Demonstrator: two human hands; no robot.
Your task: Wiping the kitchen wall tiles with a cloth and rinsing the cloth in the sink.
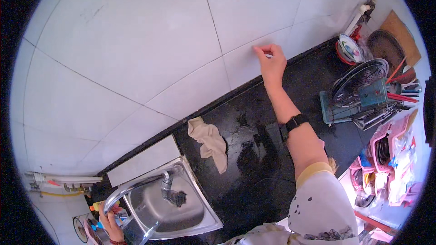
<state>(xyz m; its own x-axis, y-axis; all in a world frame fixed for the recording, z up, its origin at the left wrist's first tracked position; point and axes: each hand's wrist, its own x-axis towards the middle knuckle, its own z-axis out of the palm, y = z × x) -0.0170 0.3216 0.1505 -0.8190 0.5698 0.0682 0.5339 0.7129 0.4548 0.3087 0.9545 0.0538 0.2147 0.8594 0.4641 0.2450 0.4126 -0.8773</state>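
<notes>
At the lower left, my left hand (110, 226) is at the end of the chrome faucet spout (136, 188), its fingers closed around the tip. The spout reaches over the edge of a stainless steel sink (153, 207). Stretched out toward the white tiled wall (163, 41), my right hand (273, 63) has thumb and fingertips drawn together; no object shows between them. Whether it touches the tiles is unclear. A crumpled beige cloth (209, 141) lies on the wet black countertop (252, 163) between the sink and my right forearm.
A teal dish rack (328, 112) with pot lids and utensils stands right of my arm. Behind it are stacked bowls (351, 49) and a dark round pan (386, 49). Pink baskets (381, 149) hold items further right. Bottles (119, 214) stand near my left hand.
</notes>
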